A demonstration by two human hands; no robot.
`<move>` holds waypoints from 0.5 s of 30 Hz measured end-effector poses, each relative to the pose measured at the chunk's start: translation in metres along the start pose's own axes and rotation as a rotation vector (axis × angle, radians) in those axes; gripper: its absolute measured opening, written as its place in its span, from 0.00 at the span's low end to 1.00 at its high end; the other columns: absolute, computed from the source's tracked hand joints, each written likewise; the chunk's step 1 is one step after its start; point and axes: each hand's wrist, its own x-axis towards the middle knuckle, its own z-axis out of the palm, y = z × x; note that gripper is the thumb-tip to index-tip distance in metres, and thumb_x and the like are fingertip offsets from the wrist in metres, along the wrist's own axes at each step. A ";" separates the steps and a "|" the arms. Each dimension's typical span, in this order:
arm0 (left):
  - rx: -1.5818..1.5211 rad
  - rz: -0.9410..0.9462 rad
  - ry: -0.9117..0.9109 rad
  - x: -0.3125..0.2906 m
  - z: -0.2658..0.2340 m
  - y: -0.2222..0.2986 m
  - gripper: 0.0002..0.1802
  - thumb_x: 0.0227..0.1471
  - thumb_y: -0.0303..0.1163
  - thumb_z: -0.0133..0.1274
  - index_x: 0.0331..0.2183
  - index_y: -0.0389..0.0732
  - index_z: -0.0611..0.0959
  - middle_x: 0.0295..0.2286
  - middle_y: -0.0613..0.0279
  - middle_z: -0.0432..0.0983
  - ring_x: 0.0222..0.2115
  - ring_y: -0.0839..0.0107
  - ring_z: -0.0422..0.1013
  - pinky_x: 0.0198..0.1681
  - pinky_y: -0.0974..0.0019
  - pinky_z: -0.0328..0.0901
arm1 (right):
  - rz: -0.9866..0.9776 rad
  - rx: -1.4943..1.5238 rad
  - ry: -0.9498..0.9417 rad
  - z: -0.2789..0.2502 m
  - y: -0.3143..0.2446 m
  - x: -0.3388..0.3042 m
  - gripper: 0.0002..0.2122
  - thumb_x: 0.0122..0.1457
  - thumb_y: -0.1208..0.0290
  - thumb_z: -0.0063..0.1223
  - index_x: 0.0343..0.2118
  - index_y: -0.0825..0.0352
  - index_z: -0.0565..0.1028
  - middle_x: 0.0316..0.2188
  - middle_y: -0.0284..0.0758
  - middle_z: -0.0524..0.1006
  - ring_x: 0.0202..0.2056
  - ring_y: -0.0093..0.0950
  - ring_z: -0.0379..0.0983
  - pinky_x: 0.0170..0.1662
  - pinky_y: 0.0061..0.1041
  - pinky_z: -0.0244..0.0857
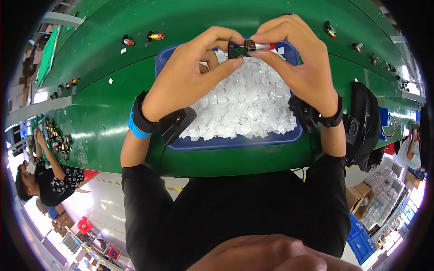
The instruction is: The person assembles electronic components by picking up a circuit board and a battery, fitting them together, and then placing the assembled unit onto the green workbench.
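My left hand (187,77) is closed, thumb and fingers pinching a small black-and-green circuit board (235,50). Joined to the board or touching it is a silver cylinder with a red end (264,46), held between the thumb and fingertips of my right hand (303,56). Both hands are raised over the far side of a blue tray (235,144) heaped with small white square pieces (244,104). Whether the board and cylinder are fixed together I cannot tell. A black strap with a black box sits on each of my wrists, and a blue band circles the left one.
Similar small cylinder assemblies lie on the green belt (156,36), with more at the right (331,30). A black bag (364,122) stands right of the tray. At left a co-worker (54,178) reaches toward a cluster of assemblies (58,139).
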 end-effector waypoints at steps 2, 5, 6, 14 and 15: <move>-0.151 -0.098 -0.066 0.001 -0.005 0.005 0.16 0.57 0.30 0.57 0.47 0.37 0.76 0.33 0.61 0.77 0.21 0.79 0.72 0.19 0.74 0.64 | -0.003 0.021 -0.073 -0.006 0.000 0.001 0.12 0.46 0.82 0.67 0.34 0.67 0.77 0.35 0.34 0.79 0.37 0.31 0.74 0.40 0.25 0.66; -0.341 -0.126 -0.163 0.002 -0.013 -0.001 0.16 0.59 0.29 0.55 0.48 0.36 0.76 0.35 0.61 0.76 0.24 0.77 0.73 0.21 0.73 0.70 | -0.050 0.040 -0.115 -0.008 -0.003 0.002 0.12 0.45 0.82 0.67 0.34 0.67 0.77 0.36 0.34 0.81 0.39 0.31 0.74 0.41 0.26 0.67; -0.436 -0.140 -0.214 0.003 -0.014 -0.002 0.16 0.59 0.29 0.54 0.48 0.35 0.76 0.36 0.61 0.76 0.26 0.77 0.73 0.22 0.72 0.73 | -0.072 0.048 -0.135 -0.009 -0.003 0.002 0.12 0.45 0.82 0.67 0.33 0.67 0.77 0.36 0.34 0.81 0.39 0.31 0.74 0.41 0.26 0.68; -0.693 -0.199 -0.087 0.004 0.000 -0.001 0.18 0.60 0.20 0.47 0.52 0.33 0.72 0.38 0.58 0.74 0.33 0.73 0.73 0.31 0.66 0.78 | -0.240 -0.137 -0.037 0.000 -0.008 -0.002 0.11 0.42 0.81 0.69 0.31 0.67 0.80 0.34 0.33 0.83 0.39 0.32 0.77 0.36 0.24 0.73; -0.694 -0.200 -0.085 0.004 0.002 -0.003 0.18 0.60 0.20 0.47 0.52 0.33 0.72 0.38 0.58 0.74 0.33 0.73 0.73 0.31 0.66 0.78 | -0.240 -0.135 -0.038 0.001 -0.008 -0.002 0.11 0.42 0.81 0.69 0.31 0.67 0.80 0.34 0.33 0.83 0.39 0.32 0.77 0.36 0.24 0.73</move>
